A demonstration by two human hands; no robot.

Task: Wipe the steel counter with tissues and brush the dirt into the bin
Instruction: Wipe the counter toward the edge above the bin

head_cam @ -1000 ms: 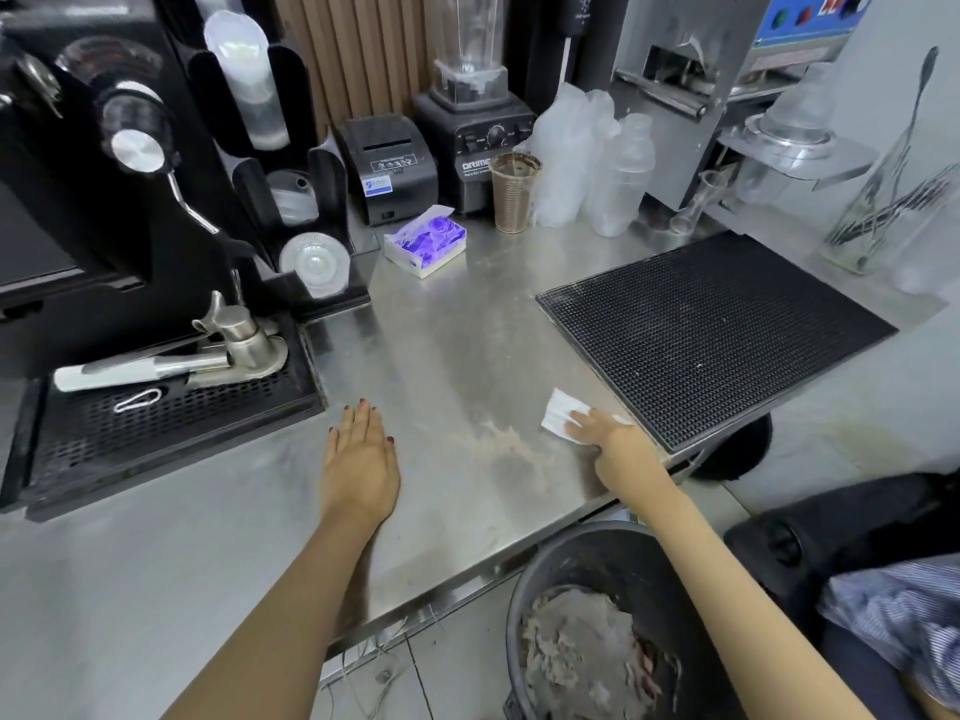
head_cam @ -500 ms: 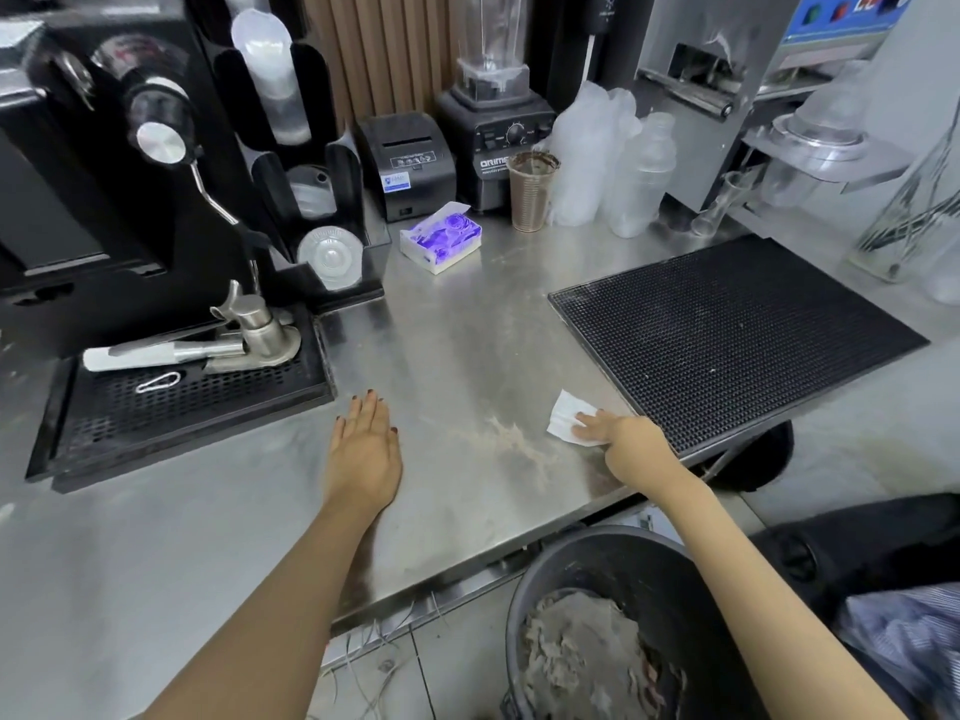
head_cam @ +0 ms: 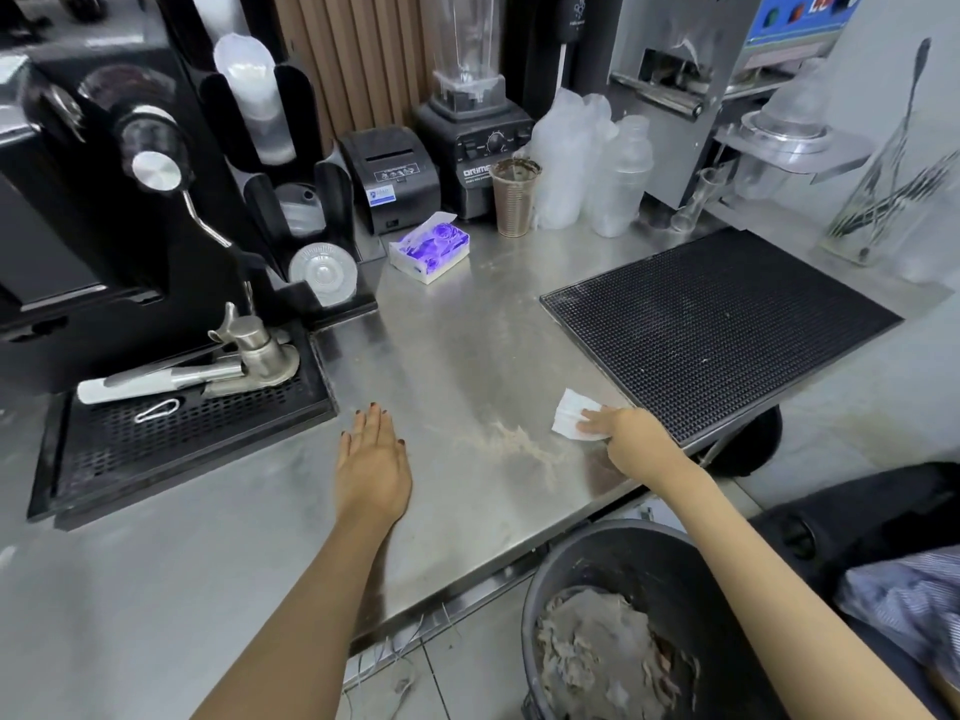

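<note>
My right hand presses a folded white tissue flat on the steel counter, beside the near corner of the black rubber mat. A streak of pale brown dirt lies on the steel just left of the tissue. My left hand rests flat on the counter, fingers together, holding nothing. Below the counter's front edge stands a dark grey bin with crumpled used tissues inside. A purple and white tissue box sits at the back of the counter.
A black rubber mat covers the counter's right side. A coffee machine drip tray with a portafilter lies at left. A receipt printer, blender, brown cup and plastic shakers line the back.
My right hand and the tissue have stayed at the mat's corner. The left hand has not moved. The view has shifted slightly as my head moved.
</note>
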